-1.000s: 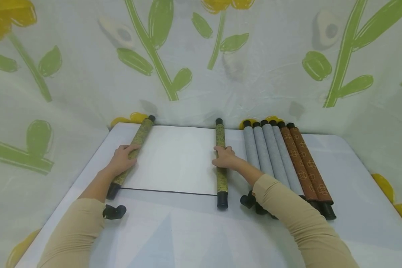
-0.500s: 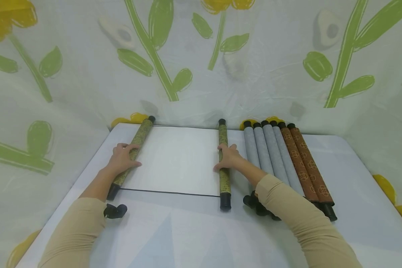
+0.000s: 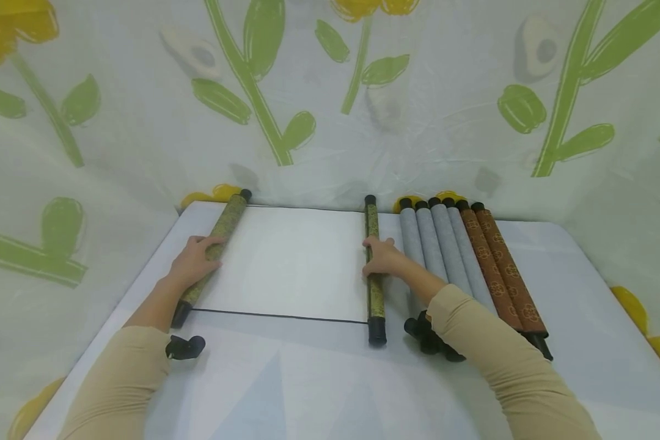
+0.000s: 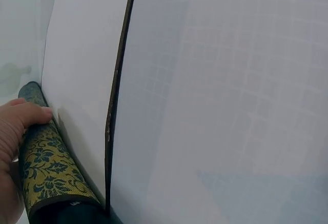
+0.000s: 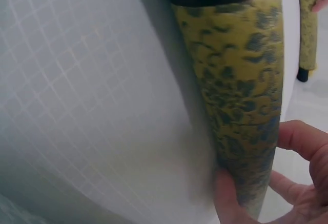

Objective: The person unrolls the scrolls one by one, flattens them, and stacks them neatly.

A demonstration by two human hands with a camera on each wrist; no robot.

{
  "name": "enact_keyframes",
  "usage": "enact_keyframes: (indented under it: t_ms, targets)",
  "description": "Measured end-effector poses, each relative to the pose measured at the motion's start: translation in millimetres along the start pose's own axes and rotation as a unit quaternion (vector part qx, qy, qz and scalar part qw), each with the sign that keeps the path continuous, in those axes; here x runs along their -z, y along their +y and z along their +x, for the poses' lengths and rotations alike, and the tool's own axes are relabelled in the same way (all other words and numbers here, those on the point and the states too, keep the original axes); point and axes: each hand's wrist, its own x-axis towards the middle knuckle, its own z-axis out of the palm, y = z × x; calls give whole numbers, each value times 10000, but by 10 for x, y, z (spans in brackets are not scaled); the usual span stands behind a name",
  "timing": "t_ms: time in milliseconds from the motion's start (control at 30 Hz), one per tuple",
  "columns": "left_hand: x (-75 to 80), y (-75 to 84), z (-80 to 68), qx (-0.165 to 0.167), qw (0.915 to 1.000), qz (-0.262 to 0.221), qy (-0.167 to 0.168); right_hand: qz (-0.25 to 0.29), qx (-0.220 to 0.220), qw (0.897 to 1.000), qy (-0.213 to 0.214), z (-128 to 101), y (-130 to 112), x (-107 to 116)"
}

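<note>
Here our left hand (image 3: 194, 263) grips the left roll (image 3: 230, 219), our right hand (image 3: 384, 256) pinches the right roll (image 3: 376, 298), white sheet (image 3: 291, 263) between.

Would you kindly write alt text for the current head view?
The left hand and right hand each grip a green-gold roll, with a white sheet spread between them on a pale table. Four grey rolls and two brown rolls lie side by side to the right.
</note>
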Motion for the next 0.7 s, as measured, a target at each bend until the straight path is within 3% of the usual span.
enact_keyframes:
  t_ms: [200,467,700]
  targets:
    - [-9,3,10,158,9998,46,-57,541,-278,9973,-400,10,31,43]
    - [49,50,2,409,9980,-210,-441,77,-24,10000,14,-7,48,-12]
    - [93,22,-18,197,9983,-326,-431,292,-124,9994,124,1,17,-25]
